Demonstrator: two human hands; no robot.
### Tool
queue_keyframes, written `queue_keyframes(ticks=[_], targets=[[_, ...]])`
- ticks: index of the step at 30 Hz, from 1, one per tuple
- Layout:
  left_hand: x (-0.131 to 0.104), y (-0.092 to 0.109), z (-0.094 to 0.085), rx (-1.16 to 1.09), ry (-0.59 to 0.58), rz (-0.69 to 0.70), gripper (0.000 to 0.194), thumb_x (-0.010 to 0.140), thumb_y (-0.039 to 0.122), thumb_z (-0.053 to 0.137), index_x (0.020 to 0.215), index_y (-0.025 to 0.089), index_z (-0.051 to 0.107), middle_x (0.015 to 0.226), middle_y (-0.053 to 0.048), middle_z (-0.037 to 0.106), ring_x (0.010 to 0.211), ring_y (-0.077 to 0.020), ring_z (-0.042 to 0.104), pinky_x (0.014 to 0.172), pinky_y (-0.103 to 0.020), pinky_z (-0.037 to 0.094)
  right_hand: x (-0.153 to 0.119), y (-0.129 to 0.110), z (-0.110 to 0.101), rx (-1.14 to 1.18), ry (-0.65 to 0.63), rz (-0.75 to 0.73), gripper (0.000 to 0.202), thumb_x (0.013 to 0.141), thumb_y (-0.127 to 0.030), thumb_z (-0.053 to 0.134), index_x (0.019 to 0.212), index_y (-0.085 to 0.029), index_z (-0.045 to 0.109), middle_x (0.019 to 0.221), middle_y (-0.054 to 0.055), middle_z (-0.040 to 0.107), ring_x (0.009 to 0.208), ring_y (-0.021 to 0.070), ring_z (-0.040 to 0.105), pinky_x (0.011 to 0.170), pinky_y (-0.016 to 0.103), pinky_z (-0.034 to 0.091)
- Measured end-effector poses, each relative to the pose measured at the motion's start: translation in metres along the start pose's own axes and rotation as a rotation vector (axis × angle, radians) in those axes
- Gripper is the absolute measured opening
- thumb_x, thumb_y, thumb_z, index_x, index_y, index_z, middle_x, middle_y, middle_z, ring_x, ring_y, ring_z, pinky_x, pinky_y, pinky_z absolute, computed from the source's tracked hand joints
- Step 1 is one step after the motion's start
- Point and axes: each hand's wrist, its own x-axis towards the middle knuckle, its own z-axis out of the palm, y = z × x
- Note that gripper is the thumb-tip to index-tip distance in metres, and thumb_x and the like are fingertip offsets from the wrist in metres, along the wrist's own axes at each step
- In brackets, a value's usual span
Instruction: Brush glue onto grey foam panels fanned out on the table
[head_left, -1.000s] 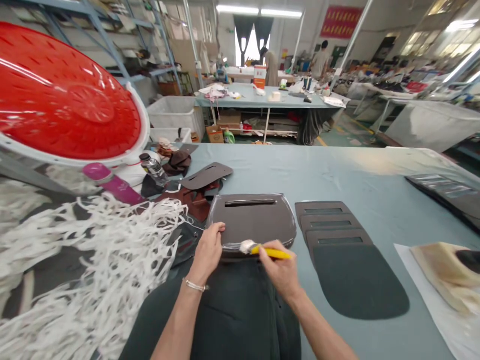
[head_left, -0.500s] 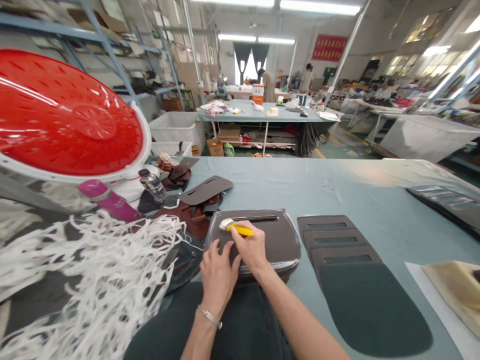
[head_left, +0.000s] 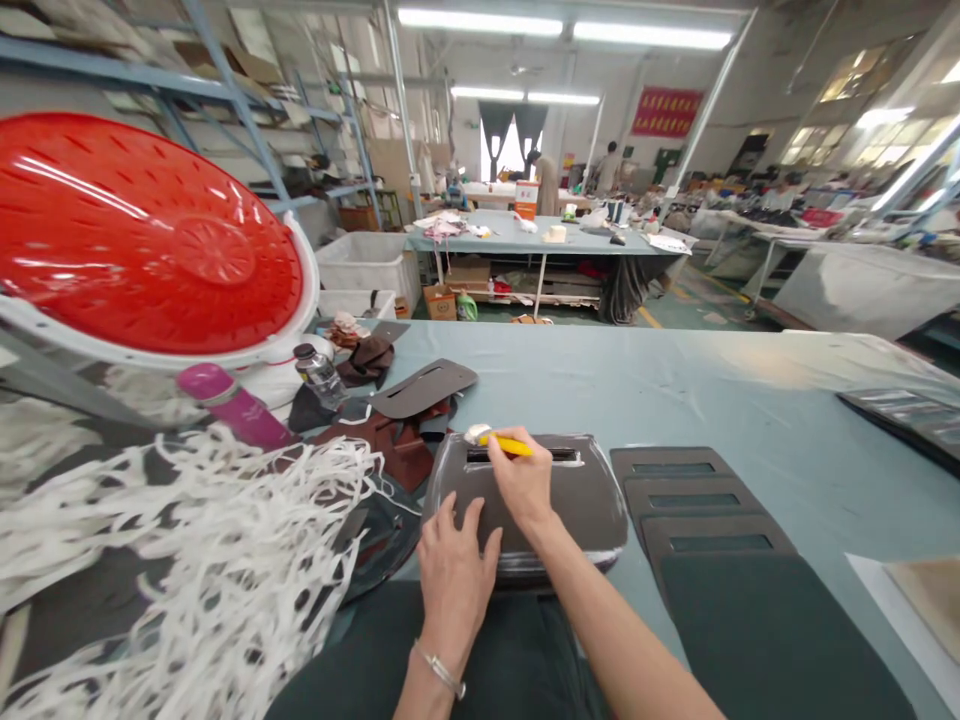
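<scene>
Gripping brush [head_left: 508, 444] in right hand [head_left: 524, 480], resting open left hand [head_left: 456, 562] on grey panel [head_left: 581, 505], over near blue table [head_left: 675, 385], facing far lights [head_left: 487, 93]

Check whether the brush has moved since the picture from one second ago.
Yes. Judged against the slot in the dark panel, the brush has moved away from the wearer, from the panel's near edge to the slot's left end.
</scene>
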Motion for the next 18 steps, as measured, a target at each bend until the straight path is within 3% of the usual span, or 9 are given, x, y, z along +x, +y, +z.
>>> queue_keyframes(ticks=[2, 4, 8, 10, 13, 18], targets=[[0.000, -0.001, 0.000, -0.004, -0.006, -0.006, 0.037, 0.086, 0.036, 0.049, 0.120, 0.025, 0.057, 0.130, -0.013, 0.045, 0.110, -0.0273, 0.046, 0.084, -0.041, 0.044, 0.006, 0.001, 0.029, 0.019, -0.069, 0.002, 0.021, 0.082, -0.035, 0.051, 0.082, -0.020, 0.066, 0.073, 0.001, 0.067, 0.063, 0.0135, 0.059, 0.064, 0.023, 0.044], [0.001, -0.002, -0.001, -0.018, -0.009, -0.012, 0.036, 0.086, 0.036, 0.049, 0.120, 0.025, 0.057, 0.130, -0.013, 0.045, 0.111, -0.0270, 0.046, 0.084, -0.041, 0.043, 0.014, 0.014, 0.032, -0.016, -0.084, 0.030, 0.022, 0.080, -0.037, 0.051, 0.079, -0.021, 0.066, 0.069, 0.000, 0.067, 0.061, 0.0141, 0.060, 0.064, 0.023, 0.044], [0.002, -0.003, -0.001, -0.055, -0.002, -0.022, 0.035, 0.085, 0.036, 0.051, 0.119, 0.026, 0.058, 0.129, -0.012, 0.045, 0.108, -0.0262, 0.047, 0.084, -0.041, 0.043, 0.034, 0.052, -0.021, -0.223, 0.079, 0.144, 0.023, 0.076, -0.038, 0.050, 0.071, -0.021, 0.064, 0.062, 0.001, 0.065, 0.058, 0.0158, 0.058, 0.061, 0.024, 0.042], [0.002, -0.003, 0.000, -0.058, -0.002, -0.021, 0.035, 0.085, 0.036, 0.051, 0.119, 0.026, 0.058, 0.129, -0.011, 0.045, 0.108, -0.0263, 0.047, 0.084, -0.042, 0.043, 0.040, 0.060, -0.047, -0.363, 0.197, 0.194, 0.021, 0.074, -0.036, 0.050, 0.068, -0.021, 0.062, 0.061, 0.002, 0.064, 0.058, 0.0168, 0.057, 0.061, 0.025, 0.040], [0.001, -0.003, 0.002, -0.035, -0.003, -0.014, 0.036, 0.085, 0.036, 0.051, 0.119, 0.026, 0.058, 0.129, -0.012, 0.044, 0.109, -0.0272, 0.046, 0.084, -0.042, 0.043, 0.036, 0.048, -0.050, -0.412, 0.291, 0.184, 0.020, 0.076, -0.035, 0.049, 0.069, -0.021, 0.061, 0.062, 0.002, 0.063, 0.058, 0.0165, 0.056, 0.061, 0.025, 0.039], [0.002, -0.002, 0.003, -0.021, -0.008, -0.017, 0.036, 0.085, 0.037, 0.051, 0.118, 0.026, 0.058, 0.129, -0.012, 0.045, 0.104, -0.0262, 0.049, 0.079, -0.041, 0.045, 0.009, 0.019, -0.007, -0.166, -0.033, -0.035, 0.020, 0.081, -0.034, 0.048, 0.074, -0.022, 0.062, 0.067, 0.000, 0.066, 0.059, 0.0133, 0.057, 0.062, 0.022, 0.041]])
